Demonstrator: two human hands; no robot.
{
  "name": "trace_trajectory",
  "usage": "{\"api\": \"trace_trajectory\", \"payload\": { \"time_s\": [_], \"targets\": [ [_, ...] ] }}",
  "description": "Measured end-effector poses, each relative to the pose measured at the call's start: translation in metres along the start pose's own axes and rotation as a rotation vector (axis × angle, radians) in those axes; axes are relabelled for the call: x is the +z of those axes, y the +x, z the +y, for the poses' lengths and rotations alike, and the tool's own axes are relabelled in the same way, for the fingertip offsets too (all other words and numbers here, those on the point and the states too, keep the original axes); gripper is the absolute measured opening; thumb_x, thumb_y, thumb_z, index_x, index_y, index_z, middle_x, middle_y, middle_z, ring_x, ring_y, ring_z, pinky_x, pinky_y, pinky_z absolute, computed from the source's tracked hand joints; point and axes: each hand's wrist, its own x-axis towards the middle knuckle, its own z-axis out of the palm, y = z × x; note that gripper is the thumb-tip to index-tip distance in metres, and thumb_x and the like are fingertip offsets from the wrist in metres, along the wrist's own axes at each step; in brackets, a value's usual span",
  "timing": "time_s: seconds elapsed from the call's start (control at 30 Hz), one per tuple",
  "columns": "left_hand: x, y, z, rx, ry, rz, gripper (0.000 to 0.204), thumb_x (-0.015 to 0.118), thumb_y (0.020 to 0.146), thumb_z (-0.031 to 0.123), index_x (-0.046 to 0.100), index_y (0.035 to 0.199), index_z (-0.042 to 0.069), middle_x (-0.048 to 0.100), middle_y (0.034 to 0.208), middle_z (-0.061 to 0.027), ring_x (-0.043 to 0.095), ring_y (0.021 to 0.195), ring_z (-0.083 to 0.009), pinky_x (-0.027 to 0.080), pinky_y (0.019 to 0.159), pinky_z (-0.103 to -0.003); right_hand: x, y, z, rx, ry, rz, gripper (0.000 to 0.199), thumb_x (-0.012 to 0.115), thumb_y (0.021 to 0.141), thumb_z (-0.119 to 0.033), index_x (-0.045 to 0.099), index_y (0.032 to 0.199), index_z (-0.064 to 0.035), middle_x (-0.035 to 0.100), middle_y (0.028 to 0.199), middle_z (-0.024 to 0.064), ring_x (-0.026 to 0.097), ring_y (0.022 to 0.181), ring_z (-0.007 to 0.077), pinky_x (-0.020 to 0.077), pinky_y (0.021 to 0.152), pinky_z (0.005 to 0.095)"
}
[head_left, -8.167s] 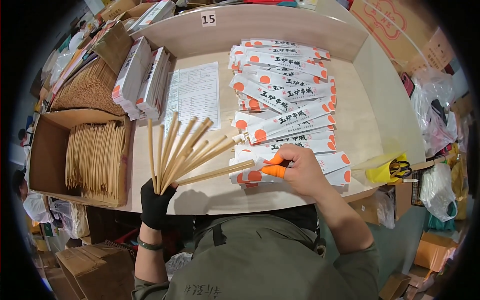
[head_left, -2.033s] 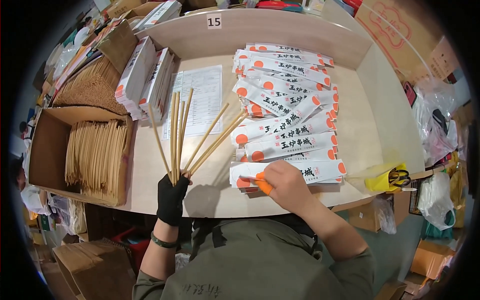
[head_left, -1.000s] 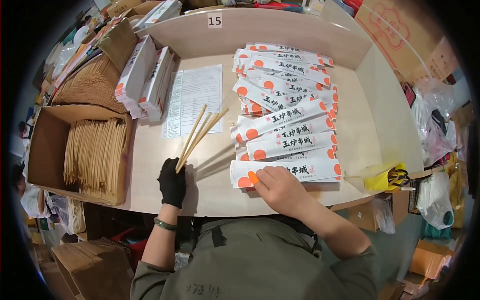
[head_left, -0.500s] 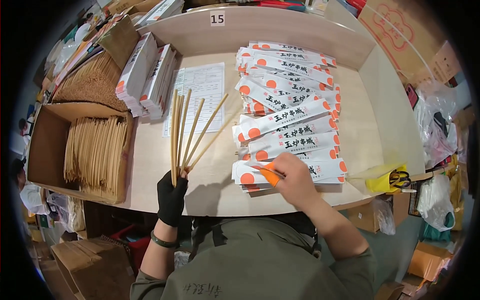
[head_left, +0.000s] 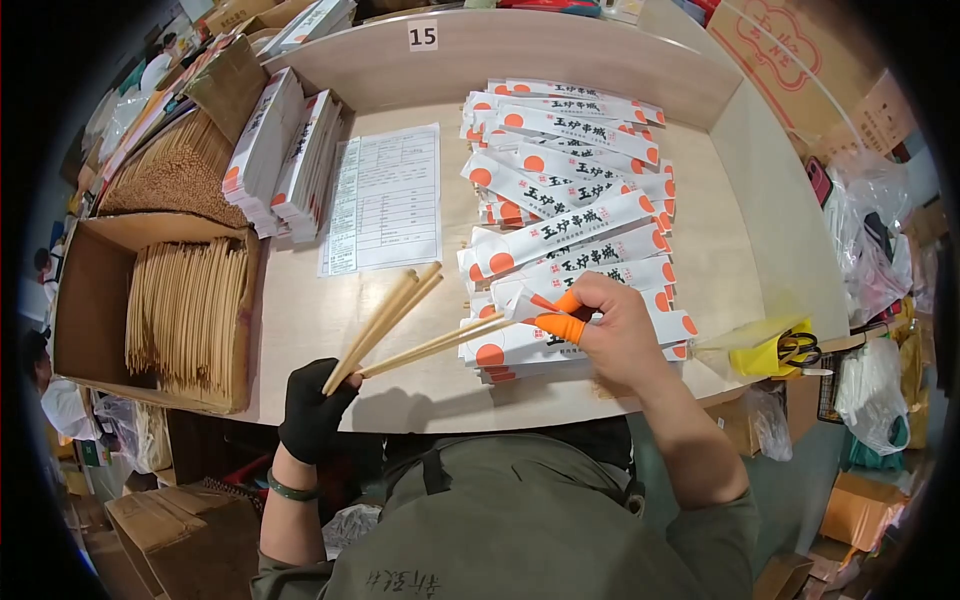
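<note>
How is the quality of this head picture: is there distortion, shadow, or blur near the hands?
Head view: strong fisheye bend, so the table edge curves and the corners go black; light is even from above, with soft shadows under the left hand and its chopsticks; the right hand and paper sleeves look sharp; clutter near the rim is squeezed.

We see white paper sleeves (head_left: 570, 215) with orange dots piled right of the printed sheet (head_left: 385, 200); long white boxes (head_left: 285, 150) lie left of it; a small white number tag (head_left: 423, 35) stands behind it.
</note>
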Motion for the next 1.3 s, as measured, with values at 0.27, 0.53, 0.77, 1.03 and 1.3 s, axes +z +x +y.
{"api": "trace_trajectory", "payload": {
  "time_s": [0.27,0.53,0.77,1.03,1.3],
  "targets": [
    [-0.006,0.000,0.008,-0.071,-0.126,0.056,0.011,0.065,0.088,0.010,0.064,0.090,-0.002,0.055,0.071,0.0028,0.048,0.068,-0.0060,0.040,0.062,-0.022,-0.003,0.000,-0.006,-0.009,-0.109,-0.022,0.017,0.079,0.074,-0.007,0.063,0.074,0.0006,0.050,0.070,-0.0005,0.044,0.064,0.0087,0.0372,0.057,0.0261],
    [-0.024,0.010,0.020,0.127,0.119,-0.074,0.009,0.066,0.082,0.005,0.064,0.083,-0.003,0.057,0.069,-0.0032,0.050,0.065,-0.0111,0.042,0.061,-0.025,-0.010,-0.004,-0.003,-0.103,-0.187,-0.154,0.016,0.078,0.074,-0.009,0.066,0.078,-0.0001,0.051,0.070,0.0000,0.044,0.064,0.0110,0.0366,0.058,0.0273],
    [-0.022,0.013,0.018,0.168,0.149,-0.061,0.008,0.068,0.079,0.006,0.065,0.081,-0.001,0.057,0.067,-0.0067,0.050,0.062,-0.0139,0.042,0.059,-0.027,-0.013,-0.003,-0.002,-0.093,-0.170,-0.148,0.012,0.076,0.075,-0.010,0.069,0.081,-0.0021,0.055,0.072,0.0025,0.049,0.066,0.0149,0.0397,0.060,0.0282],
    [0.081,0.034,0.057,0.142,-0.765,-0.121,0.035,0.051,0.098,0.026,0.058,0.119,-0.002,0.062,0.113,-0.0121,0.055,0.110,-0.0173,0.041,0.096,-0.031,0.051,0.013,-0.014,-0.899,-0.568,-0.109,0.024,0.075,0.073,-0.024,0.069,0.087,-0.0052,0.059,0.078,0.0050,0.057,0.075,0.0240,0.0452,0.064,0.0341],
    [0.063,0.049,0.014,-0.200,-0.540,0.078,0.037,0.053,0.096,0.019,0.052,0.127,0.000,0.057,0.084,-0.0018,0.040,0.053,-0.0041,0.032,0.048,-0.019,0.032,-0.013,0.017,-0.814,-0.893,-0.042,0.021,0.067,0.075,-0.012,0.061,0.092,-0.0005,0.052,0.080,0.0071,0.054,0.076,0.0213,0.0431,0.063,0.0330]
  ]
}}
